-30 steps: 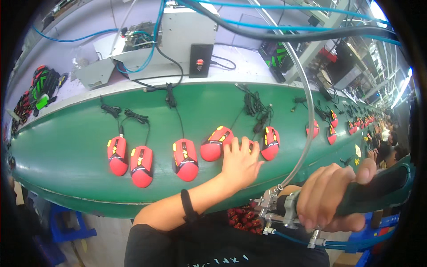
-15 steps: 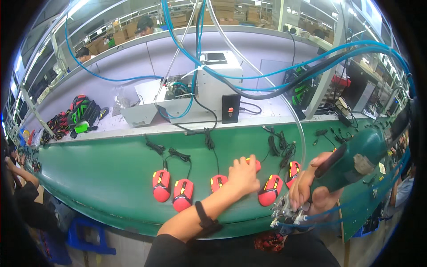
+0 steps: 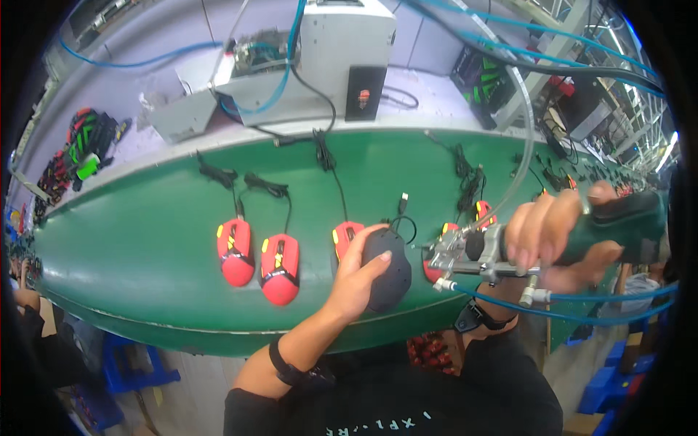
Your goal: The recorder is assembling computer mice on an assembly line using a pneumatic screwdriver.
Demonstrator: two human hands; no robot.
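My left hand (image 3: 355, 283) is closed around a computer mouse (image 3: 391, 282) turned over, its black underside facing up and the thumb lying across it. In my right hand (image 3: 545, 229) is a dark green electric screwdriver (image 3: 629, 231), held nearly level. Its metal head (image 3: 465, 267), fed by thin blue air tubes (image 3: 582, 316), points left toward the held mouse; a narrow gap seems to lie between them. Left of my left hand, red mice (image 3: 236, 254), (image 3: 280, 270) rest upright, and another red mouse (image 3: 349, 234) is partly behind the hand. The screwdriver head partly covers a further mouse (image 3: 433, 270).
Bundled black cables (image 3: 267, 186) lie across the green conveyor belt (image 3: 138, 240). Behind it, a white machine (image 3: 345, 43) and a black switch box (image 3: 366, 93) stand on a ledge. A clear hose (image 3: 525, 123) hangs down near the screwdriver. A blue stool (image 3: 138, 363) stands at lower left.
My left hand has lifted the mouse, turned it underside up and drawn it nearer. The screwdriver has swung from slanting to nearly level, its head now beside the mouse. The view has tilted downward.
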